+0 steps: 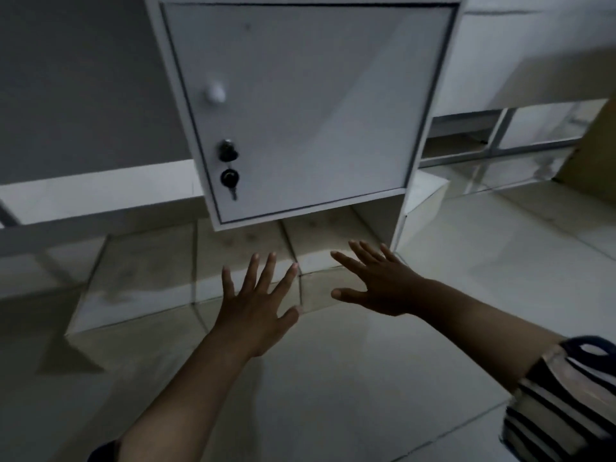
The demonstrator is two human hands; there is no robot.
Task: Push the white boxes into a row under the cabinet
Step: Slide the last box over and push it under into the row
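Three white boxes lie side by side on the floor below a white cabinet (pixel 300 105) with a knob and two locks. The left box (pixel 140 278) sticks out past the cabinet's left side. The middle box (pixel 233 255) and the right box (pixel 320 238) reach under the cabinet's bottom edge. My left hand (pixel 260 301) is spread with straight fingers in front of the middle box's near face. My right hand (pixel 376 281) is spread too, its fingertips at the right box's near edge. Whether either palm touches a box is unclear.
Another white box (pixel 423 195) stands behind the cabinet's right leg. A brown cardboard piece (pixel 590 145) leans at the far right. A white desk frame (pixel 83 201) runs along the left. Glossy tiled floor (pixel 366 378) spreads in front.
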